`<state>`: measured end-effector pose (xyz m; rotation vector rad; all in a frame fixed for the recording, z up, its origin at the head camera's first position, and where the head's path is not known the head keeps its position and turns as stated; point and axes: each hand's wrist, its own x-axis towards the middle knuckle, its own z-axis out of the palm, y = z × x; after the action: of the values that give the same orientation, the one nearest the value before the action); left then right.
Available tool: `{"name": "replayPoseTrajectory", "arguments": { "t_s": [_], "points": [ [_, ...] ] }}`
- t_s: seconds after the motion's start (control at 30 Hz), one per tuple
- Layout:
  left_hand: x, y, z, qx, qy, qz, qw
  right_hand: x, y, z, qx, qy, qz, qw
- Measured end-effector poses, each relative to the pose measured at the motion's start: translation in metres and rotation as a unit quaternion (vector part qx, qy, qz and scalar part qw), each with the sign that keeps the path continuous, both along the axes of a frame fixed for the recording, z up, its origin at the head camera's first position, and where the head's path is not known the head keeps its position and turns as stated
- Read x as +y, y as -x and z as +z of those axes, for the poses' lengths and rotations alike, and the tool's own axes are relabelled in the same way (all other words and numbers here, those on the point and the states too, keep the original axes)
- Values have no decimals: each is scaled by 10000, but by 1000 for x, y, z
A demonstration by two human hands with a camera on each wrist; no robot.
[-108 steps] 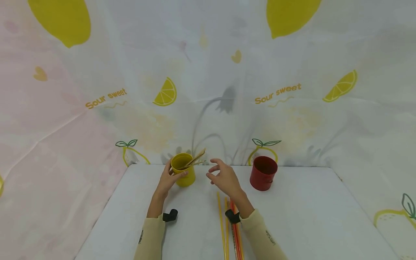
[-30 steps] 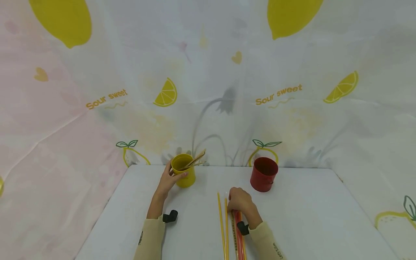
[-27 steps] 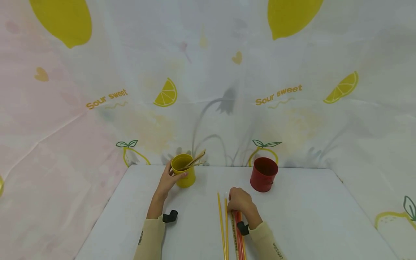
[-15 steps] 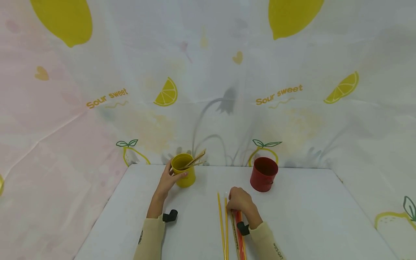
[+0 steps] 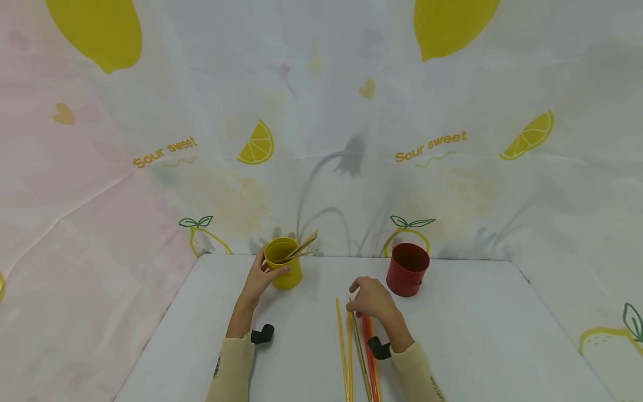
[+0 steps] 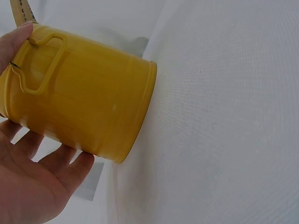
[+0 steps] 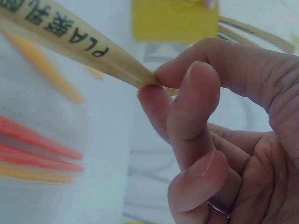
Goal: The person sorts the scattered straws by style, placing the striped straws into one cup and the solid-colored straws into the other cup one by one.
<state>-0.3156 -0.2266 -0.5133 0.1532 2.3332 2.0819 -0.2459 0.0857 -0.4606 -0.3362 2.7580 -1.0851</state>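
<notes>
Gripping a yellow metal bucket point(image 6: 91, 95): left hand point(image 6: 37, 179). Our right hand point(image 7: 233, 149) pinches a long tan printed wrapper point(image 7: 77, 44), end cropped.

Yellow side-handled pail point(image 6: 93, 95), upright, gripped, left of centre in head view; slim tan sticks point(image 5: 303, 245) lean out. Printed tan stick point(image 7: 77, 44), end pinched, slanting, lower centre.

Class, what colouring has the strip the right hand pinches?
Tan strip, dark lettering; best in the right wrist view.
</notes>
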Motion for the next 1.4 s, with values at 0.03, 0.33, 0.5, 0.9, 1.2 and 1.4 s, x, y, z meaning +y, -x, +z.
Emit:
{"name": "replayPoseTrajectory", "arguments": {
  "t_s": [0.03,0.33,0.5,0.9,1.2,1.4],
  "points": [
    [1,-2,4,-1,7,-31,10000,0,0,3,54,18,-28,10000],
    [5,-16,26,5,20,-86,10000,3,-8,34,768,271,-474,9956],
    [4,-16,26,-21,-26,-87,10000,4,-13,49,947,469,-764,9915],
    [4,-14,24,-47,-35,-74,10000,6,-18,67,1900,1065,-1053,9703],
    [3,-11,16,51,10,-31,10000,1,-18,69,2847,1994,-989,9324],
    [-1,3,-7,209,-26,107,9997,-3,-16,73,3426,2399,-874,9041]
  ]
}}
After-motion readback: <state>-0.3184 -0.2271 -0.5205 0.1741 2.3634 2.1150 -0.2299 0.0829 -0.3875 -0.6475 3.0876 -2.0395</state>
